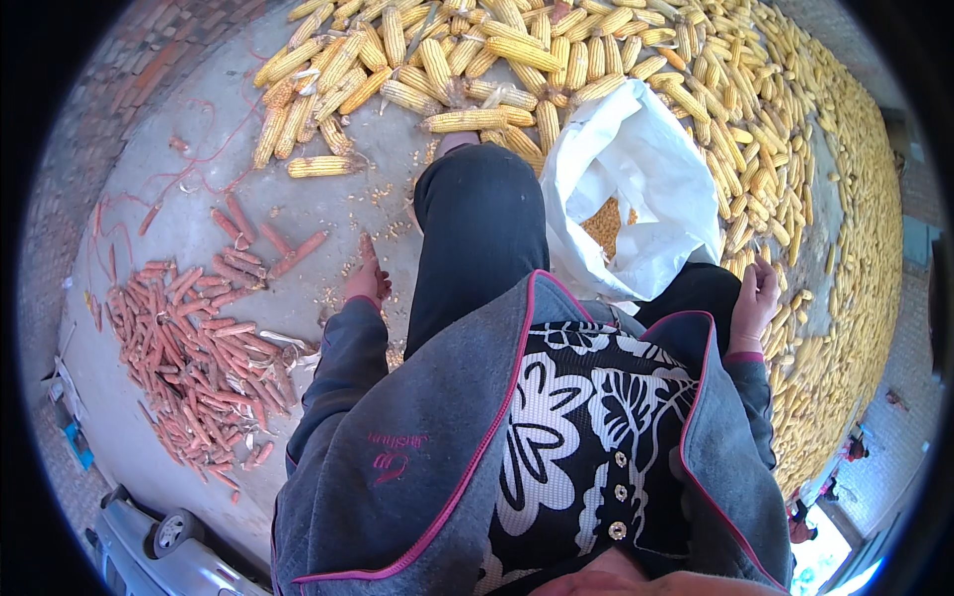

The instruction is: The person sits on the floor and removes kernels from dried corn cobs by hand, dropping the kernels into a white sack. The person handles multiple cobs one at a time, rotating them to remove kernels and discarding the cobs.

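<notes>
My left hand is low over the concrete floor, left of my knee, and grips a reddish bare corn cob whose tip sticks out past the fingers. Beyond my right thigh, my right hand has partly curled fingers beside the yellow ears of corn; whether anything lies in it is hidden. Between my legs a white woven sack stands with its mouth wide, and loose corn kernels show inside. More kernels are scattered on the floor near my left hand.
A heap of stripped red cobs lies to the left. Whole ears spread ahead and far along the right. A tangled red string runs over the concrete floor. A silver vehicle stands at lower left; people are far off at lower right.
</notes>
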`<state>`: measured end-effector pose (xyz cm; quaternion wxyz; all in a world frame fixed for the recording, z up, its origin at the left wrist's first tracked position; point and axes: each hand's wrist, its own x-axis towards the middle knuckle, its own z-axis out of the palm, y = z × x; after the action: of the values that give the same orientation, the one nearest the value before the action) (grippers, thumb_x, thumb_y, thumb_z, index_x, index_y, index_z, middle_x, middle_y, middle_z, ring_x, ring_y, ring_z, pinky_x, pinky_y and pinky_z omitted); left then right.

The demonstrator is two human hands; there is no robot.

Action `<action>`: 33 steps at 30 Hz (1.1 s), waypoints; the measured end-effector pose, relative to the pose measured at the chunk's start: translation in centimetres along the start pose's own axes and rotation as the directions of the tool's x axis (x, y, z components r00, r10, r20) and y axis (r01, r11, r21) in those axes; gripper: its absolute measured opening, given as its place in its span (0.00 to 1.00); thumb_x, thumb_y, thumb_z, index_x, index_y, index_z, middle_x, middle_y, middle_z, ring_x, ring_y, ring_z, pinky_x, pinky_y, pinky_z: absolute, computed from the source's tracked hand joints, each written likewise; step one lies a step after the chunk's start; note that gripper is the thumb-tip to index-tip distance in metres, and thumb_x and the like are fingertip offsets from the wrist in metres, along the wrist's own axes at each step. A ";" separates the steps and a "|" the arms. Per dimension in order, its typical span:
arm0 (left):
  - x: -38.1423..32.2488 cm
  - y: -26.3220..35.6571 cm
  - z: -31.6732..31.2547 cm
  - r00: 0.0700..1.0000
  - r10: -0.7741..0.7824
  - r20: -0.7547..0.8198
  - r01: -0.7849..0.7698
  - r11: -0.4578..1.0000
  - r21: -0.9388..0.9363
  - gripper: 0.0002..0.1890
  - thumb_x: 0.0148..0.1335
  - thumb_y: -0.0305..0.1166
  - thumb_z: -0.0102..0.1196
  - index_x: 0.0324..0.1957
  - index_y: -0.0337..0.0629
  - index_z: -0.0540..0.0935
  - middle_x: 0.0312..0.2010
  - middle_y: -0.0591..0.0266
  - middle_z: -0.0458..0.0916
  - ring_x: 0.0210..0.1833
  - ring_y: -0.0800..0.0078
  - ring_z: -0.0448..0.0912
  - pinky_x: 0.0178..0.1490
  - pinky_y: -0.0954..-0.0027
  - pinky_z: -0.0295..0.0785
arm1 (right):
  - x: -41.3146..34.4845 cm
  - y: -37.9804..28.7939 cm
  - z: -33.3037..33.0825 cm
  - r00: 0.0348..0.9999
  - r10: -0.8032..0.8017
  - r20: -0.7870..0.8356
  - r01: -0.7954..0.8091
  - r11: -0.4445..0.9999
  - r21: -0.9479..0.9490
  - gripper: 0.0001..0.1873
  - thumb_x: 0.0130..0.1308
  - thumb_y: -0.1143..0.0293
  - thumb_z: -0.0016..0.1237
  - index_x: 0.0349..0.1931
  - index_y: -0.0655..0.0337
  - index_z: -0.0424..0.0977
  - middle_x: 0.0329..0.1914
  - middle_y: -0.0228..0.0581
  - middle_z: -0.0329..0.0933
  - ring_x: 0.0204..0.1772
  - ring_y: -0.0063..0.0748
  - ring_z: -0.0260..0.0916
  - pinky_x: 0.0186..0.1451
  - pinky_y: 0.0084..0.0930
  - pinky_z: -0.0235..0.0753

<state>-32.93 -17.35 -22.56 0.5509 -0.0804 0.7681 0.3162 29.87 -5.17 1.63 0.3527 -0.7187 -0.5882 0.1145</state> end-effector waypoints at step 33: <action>11.7 16.2 17.9 0.607 0.590 0.532 -0.761 0.239 0.604 0.24 0.60 0.44 0.60 0.52 0.36 0.79 0.48 0.45 0.82 0.51 0.48 0.81 0.56 0.56 0.74 | 0.1 -1.0 -1.0 0.960 0.274 0.048 -0.264 0.951 -0.162 0.10 0.73 0.73 0.47 0.49 0.65 0.77 0.45 0.33 0.78 0.48 0.20 0.72 0.54 0.18 0.71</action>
<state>-30.79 8.31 -30.04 0.4033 0.5425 0.7205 0.1548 29.75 -5.35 3.01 0.2565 -0.8127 -0.5038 0.1409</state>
